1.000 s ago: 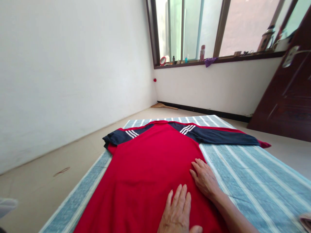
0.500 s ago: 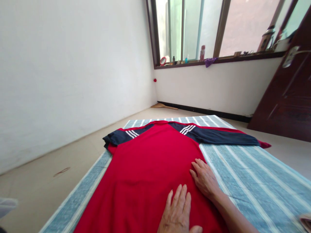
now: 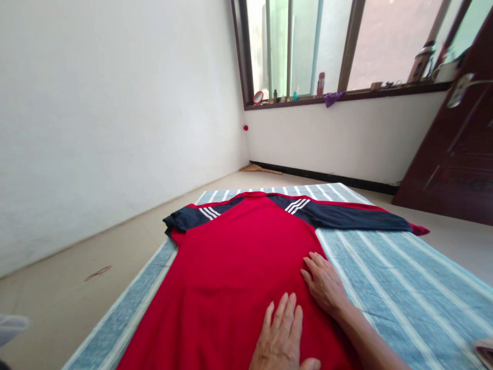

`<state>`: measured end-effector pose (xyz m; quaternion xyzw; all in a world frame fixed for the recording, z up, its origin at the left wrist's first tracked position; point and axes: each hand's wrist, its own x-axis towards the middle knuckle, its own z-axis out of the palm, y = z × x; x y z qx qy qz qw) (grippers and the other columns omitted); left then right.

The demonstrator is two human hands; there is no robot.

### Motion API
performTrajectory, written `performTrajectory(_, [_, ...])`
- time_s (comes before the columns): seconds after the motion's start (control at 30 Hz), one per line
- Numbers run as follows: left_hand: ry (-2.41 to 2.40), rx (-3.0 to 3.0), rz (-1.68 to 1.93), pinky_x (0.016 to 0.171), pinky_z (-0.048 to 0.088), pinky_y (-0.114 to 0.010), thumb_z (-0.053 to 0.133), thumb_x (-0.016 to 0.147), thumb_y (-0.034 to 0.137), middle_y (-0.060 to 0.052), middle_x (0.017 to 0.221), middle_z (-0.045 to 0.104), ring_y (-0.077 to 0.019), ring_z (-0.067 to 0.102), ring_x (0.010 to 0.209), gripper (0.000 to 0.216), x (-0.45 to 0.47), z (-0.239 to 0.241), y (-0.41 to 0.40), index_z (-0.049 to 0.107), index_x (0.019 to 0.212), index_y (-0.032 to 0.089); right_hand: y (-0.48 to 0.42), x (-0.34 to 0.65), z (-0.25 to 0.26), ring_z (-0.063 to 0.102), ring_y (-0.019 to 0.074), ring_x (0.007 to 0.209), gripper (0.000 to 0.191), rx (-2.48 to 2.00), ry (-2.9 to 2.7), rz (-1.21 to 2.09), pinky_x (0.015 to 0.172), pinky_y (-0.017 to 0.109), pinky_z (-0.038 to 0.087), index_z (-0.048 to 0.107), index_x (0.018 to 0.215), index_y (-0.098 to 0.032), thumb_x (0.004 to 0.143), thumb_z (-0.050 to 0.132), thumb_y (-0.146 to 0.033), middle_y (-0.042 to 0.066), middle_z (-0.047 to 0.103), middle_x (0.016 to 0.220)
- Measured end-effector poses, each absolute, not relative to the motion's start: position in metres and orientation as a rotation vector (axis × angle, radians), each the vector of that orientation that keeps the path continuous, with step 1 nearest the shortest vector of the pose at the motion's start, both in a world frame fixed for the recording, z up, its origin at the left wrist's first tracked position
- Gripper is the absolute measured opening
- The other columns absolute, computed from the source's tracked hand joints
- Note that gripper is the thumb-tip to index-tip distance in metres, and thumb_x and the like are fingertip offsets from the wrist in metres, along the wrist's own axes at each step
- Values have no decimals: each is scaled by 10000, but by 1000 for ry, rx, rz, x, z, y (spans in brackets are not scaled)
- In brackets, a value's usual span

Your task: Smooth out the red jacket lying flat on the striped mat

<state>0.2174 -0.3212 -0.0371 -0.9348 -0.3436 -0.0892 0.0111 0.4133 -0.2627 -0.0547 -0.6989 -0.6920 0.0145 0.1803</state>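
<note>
A red long-sleeved jacket (image 3: 246, 257) with navy shoulders and white stripes lies spread flat, its collar at the far end. Its right-hand sleeve (image 3: 358, 216) stretches out sideways, while the left-hand sleeve (image 3: 188, 218) looks folded under near the edge. My left hand (image 3: 280, 331) rests flat on the lower part of the red cloth, fingers extended. Further up, my right hand (image 3: 325, 282) lies on the garment's right side edge with its fingers stretched out. Neither hand grips anything. The lower hem is out of frame.
Beneath the garment is a blue-and-white striped cloth (image 3: 389, 272) over a flat surface. A white wall stands at left, and a dark red door (image 3: 450, 144) at right. Bottles and small items line the windowsill (image 3: 300, 102). A broom (image 3: 260, 168) lies in the corner.
</note>
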Motion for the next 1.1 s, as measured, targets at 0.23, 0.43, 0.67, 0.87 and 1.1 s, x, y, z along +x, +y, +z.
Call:
performTrajectory(0.23, [-1102, -2919, -294, 1035, 398, -432, 444, 888, 569, -140, 1406, 439, -272, 427, 1283, 642, 218, -35, -323, 447, 1365, 138, -262, 414, -59, 439, 254, 1257, 377, -1952, -1932, 28, 1056, 379, 327, 602, 1181, -156, 911, 399, -325, 139, 519, 1318])
performTrajectory(0.43, [-1108, -2922, -291, 1041, 391, -418, 461, 881, 564, -129, 1414, 431, -267, 425, 1286, 644, 216, -36, -323, 434, 1376, 153, -262, 414, -58, 442, 257, 1252, 383, -1955, -1935, 25, 1060, 377, 321, 600, 1189, -146, 914, 398, -319, 142, 517, 1319])
performTrajectory(0.67, [-1078, -2914, -289, 1040, 390, -407, 464, 883, 550, -128, 1419, 425, -265, 418, 1290, 641, 215, -41, -322, 422, 1384, 151, -263, 413, -56, 435, 257, 1258, 393, -1972, -1939, 43, 1062, 378, 318, 592, 1206, -144, 918, 395, -324, 141, 510, 1327])
performTrajectory(0.87, [-1088, -2912, -282, 1047, 378, -406, 486, 874, 542, -126, 1431, 410, -268, 407, 1296, 661, 215, -42, -321, 398, 1400, 152, -263, 413, -58, 434, 253, 1259, 391, -1970, -1920, 40, 1061, 376, 317, 590, 1207, -149, 914, 400, -323, 139, 512, 1326])
performTrajectory(1.1, [-1099, -2925, -267, 1050, 376, -415, 475, 881, 544, -126, 1431, 409, -265, 401, 1302, 652, 216, -41, -322, 399, 1399, 155, -262, 414, -60, 437, 251, 1257, 380, -1949, -1915, 30, 1056, 378, 323, 599, 1188, -159, 910, 401, -328, 136, 516, 1322])
